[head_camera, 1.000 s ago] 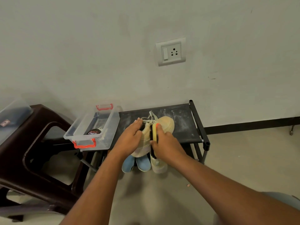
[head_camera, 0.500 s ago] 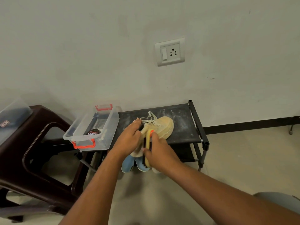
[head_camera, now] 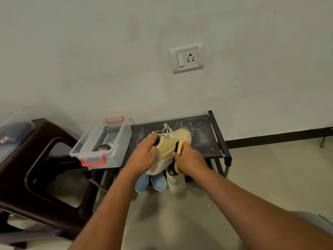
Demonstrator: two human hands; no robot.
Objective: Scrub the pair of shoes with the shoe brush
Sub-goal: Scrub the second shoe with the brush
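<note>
bin (head_camera: pixel 100 144) left on rack (head_camera: pixel 201 134) | shoe (head_camera: pixel 171 148) mid-rack | stool (head_camera: pixel 36 159) left of rack | socket (head_camera: pixel 186 57) above

Matt suede-like shoe (head_camera: pixel 168 150); clear glossy plastic box (head_camera: pixel 100 143); dusty black fabric shelf (head_camera: pixel 201 134).

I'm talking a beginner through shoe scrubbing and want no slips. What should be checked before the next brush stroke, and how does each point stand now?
1. Shoe steadied: the left hand holds the tan shoe at its heel end, on top of the rack: ok.
2. Brush secured: the right hand grips the brush: ok.
3. Bristles facing the shoe: the dark bristle side meets the shoe's side: ok.
4. Sole flat on the rack: hidden by the hands: cannot tell.
5. Second tan shoe close by: it sits below the rack's front edge: ok.
6. Second tan shoe already scrubbed: cannot tell.
</note>
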